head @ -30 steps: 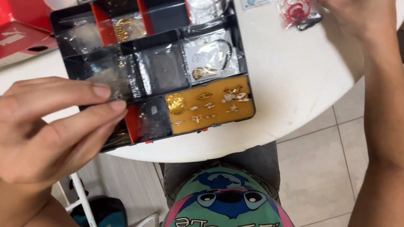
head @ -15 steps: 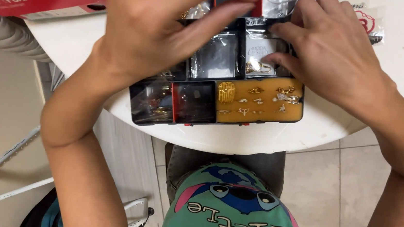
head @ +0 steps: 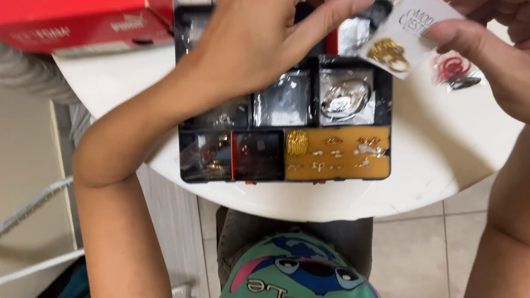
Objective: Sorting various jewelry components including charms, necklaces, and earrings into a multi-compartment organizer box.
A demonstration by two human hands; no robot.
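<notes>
While a red cardboard box (head: 67,0) sits far left on the round white table (head: 454,178), the left hand (head: 262,34) and right hand (head: 522,63) together pinch a small white card of gold jewellery (head: 402,36) above the black compartmented plastic organiser (head: 286,125).

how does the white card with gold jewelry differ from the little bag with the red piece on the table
The white card is pinched in the fingers of both hands, up above the compartment box; the small bag lies flat on the white table, untouched. The card carries gold rings; the bag shows red and dark pieces. Both hold small jewelry.
</notes>
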